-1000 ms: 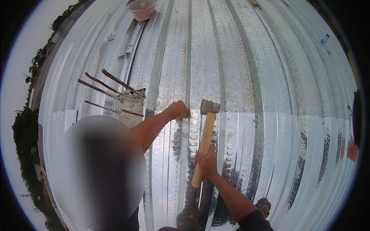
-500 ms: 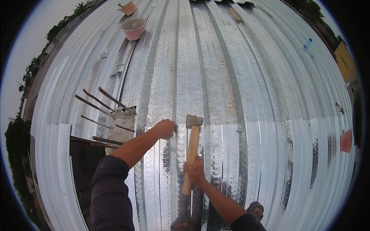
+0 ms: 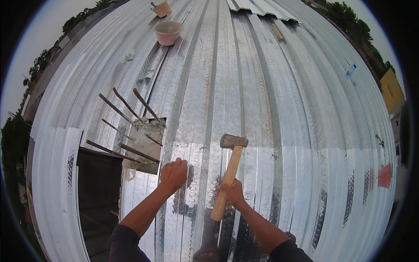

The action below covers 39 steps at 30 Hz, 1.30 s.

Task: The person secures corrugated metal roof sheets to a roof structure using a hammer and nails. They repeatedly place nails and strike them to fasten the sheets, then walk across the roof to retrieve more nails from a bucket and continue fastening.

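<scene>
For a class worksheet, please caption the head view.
The right hand grips a hammer over ridged metal sheets, the left hand near rusty bars set in concrete.

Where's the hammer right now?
In the head view, the hammer is slightly right of and below centre, gripped by its wooden handle in the right hand, with the left hand off to its left and ribbed metal sheets beneath.

One bare left hand (image 3: 173, 175), one bare right hand (image 3: 234, 194) and one wooden-handled hammer with a grey metal head (image 3: 232, 167) are near. Left has seven rusty steel bars (image 3: 148, 106). Far are one round pink tub (image 3: 168, 40), one orange tub (image 3: 162, 10) and one wooden piece (image 3: 276, 32); right, one red container (image 3: 384, 176) and one clear blue bottle (image 3: 351, 70).
</scene>
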{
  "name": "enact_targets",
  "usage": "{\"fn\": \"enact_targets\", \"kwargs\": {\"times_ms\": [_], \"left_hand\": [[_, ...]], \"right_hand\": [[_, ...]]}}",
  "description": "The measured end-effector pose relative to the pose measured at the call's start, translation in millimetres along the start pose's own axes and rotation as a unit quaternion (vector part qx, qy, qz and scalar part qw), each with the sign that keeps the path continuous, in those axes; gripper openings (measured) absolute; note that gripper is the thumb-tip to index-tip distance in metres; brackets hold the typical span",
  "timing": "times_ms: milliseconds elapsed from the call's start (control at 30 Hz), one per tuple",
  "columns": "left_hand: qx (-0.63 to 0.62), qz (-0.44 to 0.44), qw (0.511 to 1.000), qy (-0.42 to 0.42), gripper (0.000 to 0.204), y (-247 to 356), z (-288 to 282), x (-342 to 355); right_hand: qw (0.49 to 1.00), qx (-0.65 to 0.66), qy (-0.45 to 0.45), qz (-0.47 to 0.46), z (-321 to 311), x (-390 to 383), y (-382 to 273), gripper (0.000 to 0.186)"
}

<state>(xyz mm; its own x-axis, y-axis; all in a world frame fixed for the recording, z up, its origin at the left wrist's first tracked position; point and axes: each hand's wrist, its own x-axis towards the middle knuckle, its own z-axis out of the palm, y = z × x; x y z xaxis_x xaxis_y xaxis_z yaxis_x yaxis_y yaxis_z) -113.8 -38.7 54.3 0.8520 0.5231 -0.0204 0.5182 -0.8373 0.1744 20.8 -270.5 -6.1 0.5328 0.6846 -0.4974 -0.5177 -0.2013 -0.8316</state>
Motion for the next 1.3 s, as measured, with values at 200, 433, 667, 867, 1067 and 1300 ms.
{"fn": "enact_targets", "kwargs": {"times_ms": [200,433,667,867,1067,1300], "left_hand": [[0.035,-0.004,0.995,0.089,0.01,-71.3,12.9,-93.8],[-0.077,-0.053,0.977,0.194,0.018,-89.0,39.5,-116.7],[-0.101,-0.064,0.969,0.218,0.013,-83.1,39.4,-113.0],[-0.086,-0.075,0.972,0.204,0.017,-91.1,42.5,-118.6],[-0.106,-0.074,0.969,0.211,0.015,-89.2,44.8,-114.7],[-0.056,-0.093,0.978,0.177,0.016,-103.6,39.2,-122.4]], "right_hand": [[0.988,-0.134,0.024,0.073,5.3,-8.7,-23.1,0.033],[0.708,-0.696,-0.041,-0.115,18.2,-3.0,-59.1,0.061],[0.703,-0.672,0.1,-0.208,77.1,84.6,-102.3,0.051],[0.81,-0.586,-0.011,0.023,123.3,131.7,-106.0,0.033],[0.927,-0.353,0.004,0.129,109.7,161.3,-81.8,0.033],[0.885,-0.431,-0.122,0.127,93.6,219.8,-61.0,0.018]]}}
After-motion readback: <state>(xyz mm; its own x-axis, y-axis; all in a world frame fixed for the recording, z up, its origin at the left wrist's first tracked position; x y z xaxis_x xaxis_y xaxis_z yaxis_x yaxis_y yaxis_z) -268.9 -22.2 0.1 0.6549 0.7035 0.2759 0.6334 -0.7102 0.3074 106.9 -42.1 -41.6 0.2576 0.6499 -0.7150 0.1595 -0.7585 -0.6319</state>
